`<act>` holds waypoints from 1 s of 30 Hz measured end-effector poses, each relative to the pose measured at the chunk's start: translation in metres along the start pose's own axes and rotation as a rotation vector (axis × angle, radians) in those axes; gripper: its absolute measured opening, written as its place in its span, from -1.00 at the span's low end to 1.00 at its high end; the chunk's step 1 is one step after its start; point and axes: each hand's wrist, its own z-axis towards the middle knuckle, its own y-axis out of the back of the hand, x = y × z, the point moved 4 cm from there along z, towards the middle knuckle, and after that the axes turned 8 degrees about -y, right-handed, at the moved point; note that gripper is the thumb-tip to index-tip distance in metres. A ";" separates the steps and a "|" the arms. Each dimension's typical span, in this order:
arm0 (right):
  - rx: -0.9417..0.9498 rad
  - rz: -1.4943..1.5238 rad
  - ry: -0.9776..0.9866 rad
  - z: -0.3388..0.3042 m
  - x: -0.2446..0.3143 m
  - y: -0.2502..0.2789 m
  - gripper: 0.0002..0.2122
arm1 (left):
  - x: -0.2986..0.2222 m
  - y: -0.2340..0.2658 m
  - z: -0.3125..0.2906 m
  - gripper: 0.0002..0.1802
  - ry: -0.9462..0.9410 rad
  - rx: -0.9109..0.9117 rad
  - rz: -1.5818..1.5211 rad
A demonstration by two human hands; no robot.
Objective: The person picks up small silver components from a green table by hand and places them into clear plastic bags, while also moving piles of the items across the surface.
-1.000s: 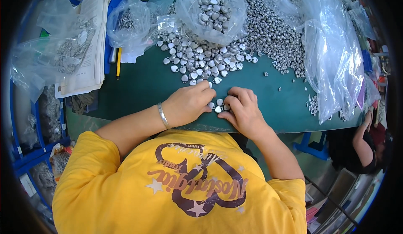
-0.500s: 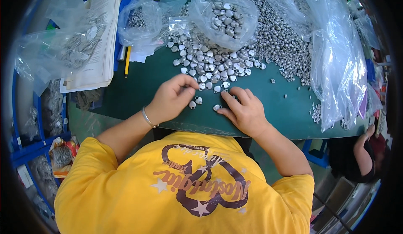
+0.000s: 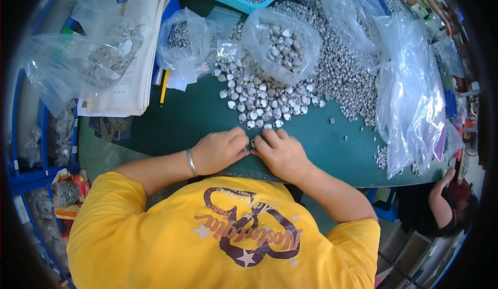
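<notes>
My left hand (image 3: 226,149) and my right hand (image 3: 280,153) meet fingertip to fingertip near the front edge of the green table. Both have their fingers curled and pinched. Small silver metal pieces show partly between the fingertips, mostly covered by the fingers, so I cannot tell which hand grips what. Just beyond them spreads a pile of silver heart-shaped metal charms (image 3: 254,99), each with a small loop. Its nearest charms lie close to my right fingertips. A clear plastic bag (image 3: 252,40) holding more charms rests on the pile's far side.
A heap of small metal rings (image 3: 342,76) covers the table's right rear. Clear plastic bags (image 3: 410,92) lie at the right. A blue basket (image 3: 244,1) stands at the back. Papers (image 3: 132,55) and a yellow pencil (image 3: 164,88) lie left. Another person's arm (image 3: 440,206) shows far right.
My hands have come closer together and nearer the table's front edge. The loose charms that lay apart between them are now mostly hidden. The view has tilted up, showing more of the blue basket.
</notes>
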 end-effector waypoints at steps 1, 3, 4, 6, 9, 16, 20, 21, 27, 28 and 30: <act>-0.001 0.010 -0.015 0.001 0.000 -0.001 -0.81 | 0.000 0.000 -0.003 -0.79 -0.031 0.023 0.007; -0.063 0.063 -0.043 0.001 -0.002 0.002 -0.82 | 0.000 0.000 -0.008 -0.82 -0.104 0.049 0.005; -0.031 0.034 -0.027 0.000 0.000 0.003 -0.80 | -0.001 0.001 -0.011 -0.84 -0.161 0.070 0.029; 0.032 -0.026 0.003 0.002 0.003 0.008 -0.77 | 0.001 0.003 -0.012 -0.87 -0.205 0.103 0.011; -0.020 0.195 -0.076 0.004 -0.008 0.007 -0.73 | 0.009 0.011 -0.004 -0.86 -0.011 -0.063 -0.192; -0.433 1.743 -0.697 0.065 -0.054 0.072 -0.91 | 0.039 0.071 0.079 -0.87 0.554 -0.812 -1.283; -0.719 1.864 -0.538 0.119 -0.065 0.111 -0.91 | 0.042 0.095 0.150 -0.83 0.336 -0.917 -1.197; -0.782 1.786 -0.601 0.129 -0.071 0.109 -0.91 | 0.050 0.091 0.162 -0.81 0.335 -0.836 -1.108; -0.642 0.581 -0.546 0.115 -0.103 0.120 -0.74 | 0.073 0.107 0.149 -0.58 0.180 -0.721 0.019; -0.666 0.383 -0.513 0.112 -0.105 0.123 -0.71 | 0.073 0.114 0.138 -0.53 0.163 -0.757 0.320; -0.310 0.300 -0.748 0.111 -0.105 0.117 -0.59 | 0.100 0.107 0.129 -0.42 0.426 -0.552 0.181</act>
